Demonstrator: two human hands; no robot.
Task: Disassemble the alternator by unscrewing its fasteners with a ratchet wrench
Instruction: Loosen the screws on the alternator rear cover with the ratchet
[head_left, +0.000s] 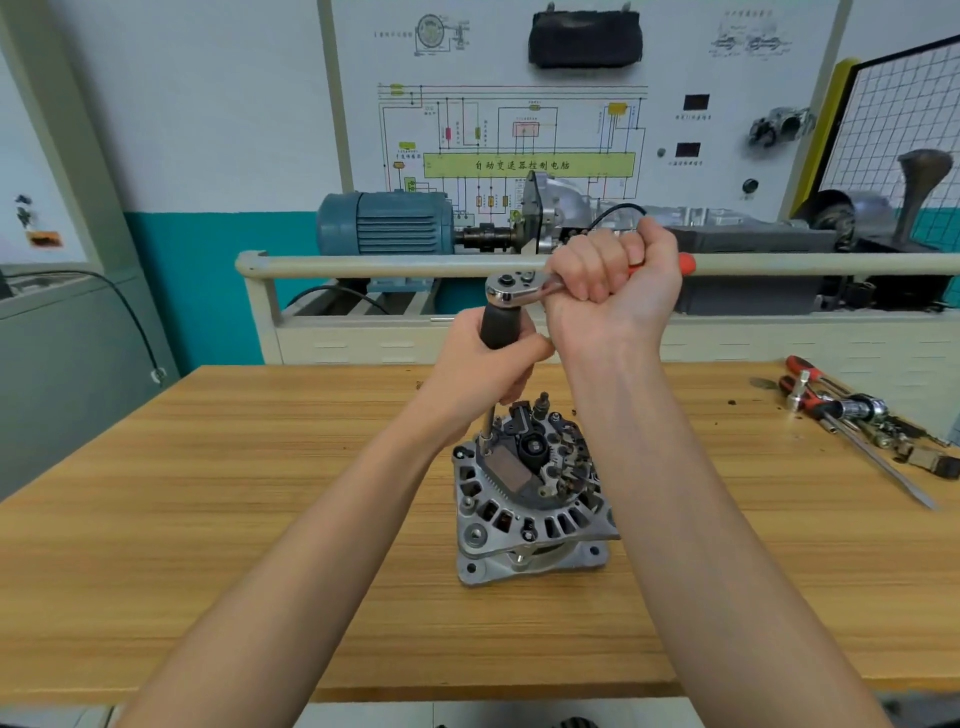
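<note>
Bare aluminium marks the alternator (530, 499), standing on end mid-table (260, 519), its rear cover already off and housing bolts seemingly all in place, so most work remains. The right hand (613, 286) is fisted round the ratchet (511, 288) handle; the left hand (493, 364) grips the black extension (501, 325) seated on a rear fastener. The board (530, 165) behind reads 自动变速器控制电脑.

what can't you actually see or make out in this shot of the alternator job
Head view only:
- Fastener under the extension shaft: too small, hidden by the shaft tip.
- Ratchet wrench handle: mostly covered by the right hand; only the head and orange end show.
- Black grip: lower part wrapped by the left hand.
- Alternator right side: behind the right forearm.
- Loose tools at right: blurred.
</note>
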